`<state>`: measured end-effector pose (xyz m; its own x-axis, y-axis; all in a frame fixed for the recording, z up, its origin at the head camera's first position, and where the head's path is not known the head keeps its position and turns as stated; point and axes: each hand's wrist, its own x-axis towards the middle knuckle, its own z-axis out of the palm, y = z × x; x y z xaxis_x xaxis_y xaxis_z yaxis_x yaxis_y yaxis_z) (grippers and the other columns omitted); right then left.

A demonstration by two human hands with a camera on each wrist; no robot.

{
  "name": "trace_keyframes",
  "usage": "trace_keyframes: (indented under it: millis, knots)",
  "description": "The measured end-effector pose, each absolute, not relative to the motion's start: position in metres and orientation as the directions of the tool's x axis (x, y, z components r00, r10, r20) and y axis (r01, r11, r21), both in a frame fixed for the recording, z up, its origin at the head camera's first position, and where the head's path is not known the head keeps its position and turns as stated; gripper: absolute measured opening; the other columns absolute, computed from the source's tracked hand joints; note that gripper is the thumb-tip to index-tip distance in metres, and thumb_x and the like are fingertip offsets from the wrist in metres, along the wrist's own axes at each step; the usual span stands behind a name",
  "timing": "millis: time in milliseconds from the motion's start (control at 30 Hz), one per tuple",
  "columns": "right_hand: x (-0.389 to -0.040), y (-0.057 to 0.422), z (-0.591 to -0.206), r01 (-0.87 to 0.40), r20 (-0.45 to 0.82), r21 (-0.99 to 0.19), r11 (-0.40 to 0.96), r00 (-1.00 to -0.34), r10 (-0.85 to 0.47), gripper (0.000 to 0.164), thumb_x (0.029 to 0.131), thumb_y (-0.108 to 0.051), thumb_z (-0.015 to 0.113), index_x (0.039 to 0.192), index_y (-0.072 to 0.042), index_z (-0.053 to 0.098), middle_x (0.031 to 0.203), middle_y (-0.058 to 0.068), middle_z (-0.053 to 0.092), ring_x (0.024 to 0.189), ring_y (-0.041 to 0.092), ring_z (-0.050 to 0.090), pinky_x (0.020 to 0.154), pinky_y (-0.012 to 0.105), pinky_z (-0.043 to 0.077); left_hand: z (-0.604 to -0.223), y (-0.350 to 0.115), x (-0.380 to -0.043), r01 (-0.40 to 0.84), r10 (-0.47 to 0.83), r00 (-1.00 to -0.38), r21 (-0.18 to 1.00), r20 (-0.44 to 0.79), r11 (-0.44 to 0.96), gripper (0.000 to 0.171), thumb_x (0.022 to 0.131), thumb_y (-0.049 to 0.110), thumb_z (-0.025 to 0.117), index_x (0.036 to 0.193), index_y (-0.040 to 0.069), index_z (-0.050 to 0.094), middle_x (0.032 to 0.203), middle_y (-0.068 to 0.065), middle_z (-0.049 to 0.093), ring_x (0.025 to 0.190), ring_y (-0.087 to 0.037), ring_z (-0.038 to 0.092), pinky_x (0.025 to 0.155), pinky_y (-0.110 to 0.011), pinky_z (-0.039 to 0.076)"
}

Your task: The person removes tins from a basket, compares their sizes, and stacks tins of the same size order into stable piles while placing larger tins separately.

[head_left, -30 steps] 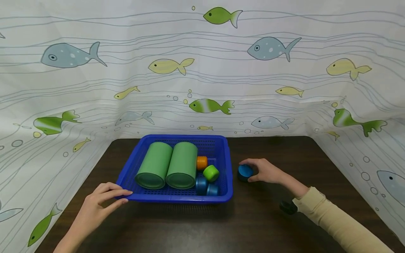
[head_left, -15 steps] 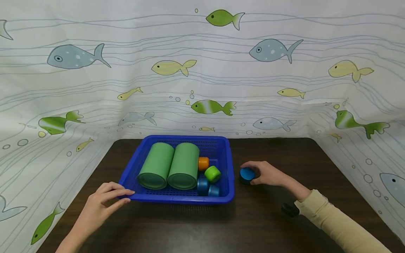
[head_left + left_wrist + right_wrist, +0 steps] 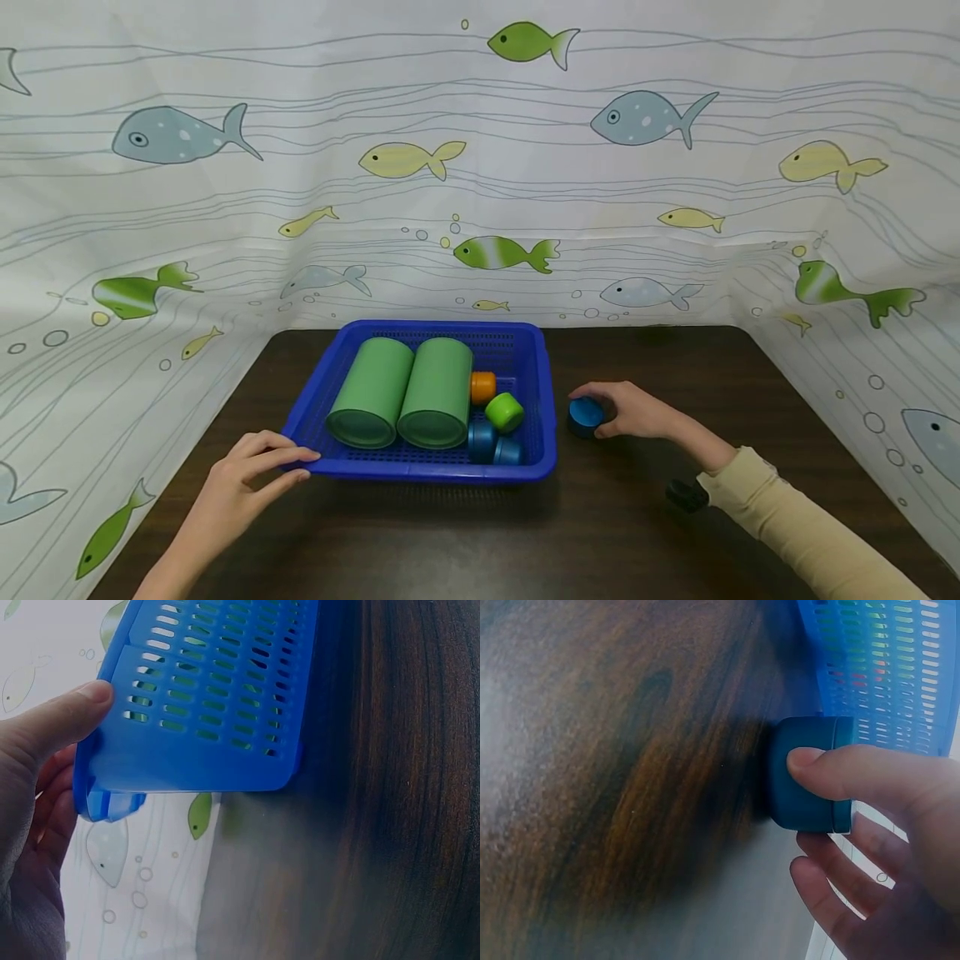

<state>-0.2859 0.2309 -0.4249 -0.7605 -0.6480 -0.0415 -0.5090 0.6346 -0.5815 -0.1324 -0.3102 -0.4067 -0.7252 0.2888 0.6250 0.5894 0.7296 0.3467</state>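
A blue perforated basket (image 3: pixel 534 367) stands on the dark wooden table (image 3: pixel 645 533). Inside lie two green cans (image 3: pixel 405 392), an orange cap (image 3: pixel 482 387), a green cap (image 3: pixel 503 412) and two blue caps (image 3: pixel 491 443). My left hand (image 3: pixel 247 479) pinches the basket's near left corner (image 3: pixel 112 784), thumb on the outer wall. My right hand (image 3: pixel 630 410) grips a small blue round jar (image 3: pixel 584 415) that stands on the table just right of the basket; the thumb presses its side (image 3: pixel 806 776).
A white curtain with fish (image 3: pixel 645 117) closes off the back and both sides of the table. A small black object (image 3: pixel 684 495) sits by my right sleeve (image 3: pixel 795 525).
Between one second ago and now the view shifted slightly. Both hands keep their holds on the basket corner and the blue jar.
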Motion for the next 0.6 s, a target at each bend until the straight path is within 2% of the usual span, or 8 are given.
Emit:
trace_keyframes:
  millis: [133,300,600]
  knots:
    - [-0.2863,0.2318,-0.4243,-0.509,-0.049,-0.579,0.636,-0.757,-0.651,0.057,0.084,-0.013,0.079,0.136,-0.015,0.056,0.139,0.015,0.058,0.121,0.034,0.056,0.095,0.052,0.052,-0.4069,-0.3098,-0.1331,0.606,0.301,-0.704,0.323,0.643,0.727,0.049,0.059,-0.008,0.087,0.098,0.021,0.078,0.094,0.013,0.065,0.097,0.005,0.048,0.080,-0.008,0.038]
    - [-0.2864,0.2323,-0.4240,-0.505,-0.058,-0.577,0.642,-0.759,-0.649,0.057,0.084,-0.013,0.078,0.135,-0.019,0.056,0.139,0.015,0.057,0.122,0.035,0.056,0.095,0.052,0.052,-0.4069,-0.3100,-0.1326,0.609,0.305,-0.706,0.327,0.640,0.723,0.049,0.060,-0.008,0.086,0.098,0.021,0.078,0.094,0.013,0.065,0.097,0.005,0.048,0.081,-0.008,0.038]
    - [-0.2860,0.2319,-0.4212,-0.502,-0.069,-0.586,0.636,-0.751,-0.657,0.058,0.084,-0.012,0.078,0.137,-0.016,0.055,0.140,0.016,0.056,0.123,0.035,0.055,0.095,0.052,0.052,-0.4072,-0.3105,-0.1333,0.604,0.303,-0.706,0.322,0.640,0.729,0.049,0.059,-0.007,0.087,0.098,0.022,0.078,0.094,0.014,0.064,0.096,0.005,0.048,0.080,-0.008,0.038]
